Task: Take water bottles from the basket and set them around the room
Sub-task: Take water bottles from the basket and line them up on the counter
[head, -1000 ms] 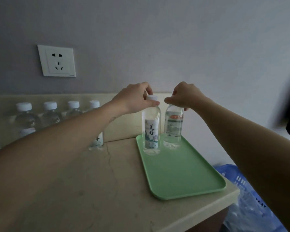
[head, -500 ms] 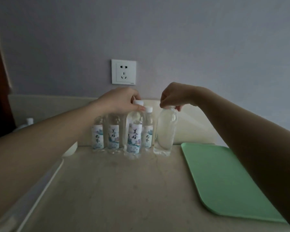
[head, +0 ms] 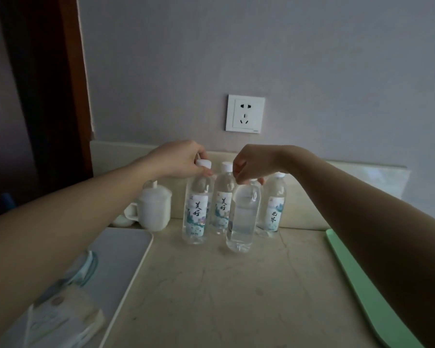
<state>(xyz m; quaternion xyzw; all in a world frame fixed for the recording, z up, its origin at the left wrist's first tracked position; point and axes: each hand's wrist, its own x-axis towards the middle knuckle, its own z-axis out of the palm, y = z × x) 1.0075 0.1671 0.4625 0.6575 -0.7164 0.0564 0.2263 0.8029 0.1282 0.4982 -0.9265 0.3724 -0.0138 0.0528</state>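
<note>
At the tabletop's (head: pixel 224 292) far edge, left hand (head: pixel 183 160) grips the cap of the labelled bottle (head: pixel 196 214); right hand (head: pixel 253 163) pinches the top of the plain bottle (head: pixel 241 219). Both upright, side by side, bases on or just off the surface, can't tell. Risks: a top-only hold lets a bottle swing into the back bottles (head: pixel 222 197) at 12 o'clock, just behind. Lidded mug (head: pixel 155 207) at 9 o'clock of the labelled one, near; a leftward slide would bump it. Letting go before a base sits flat would likely tip that bottle. Green tray (head: pixel 357 277) at 3 o'clock, well apart.
</note>
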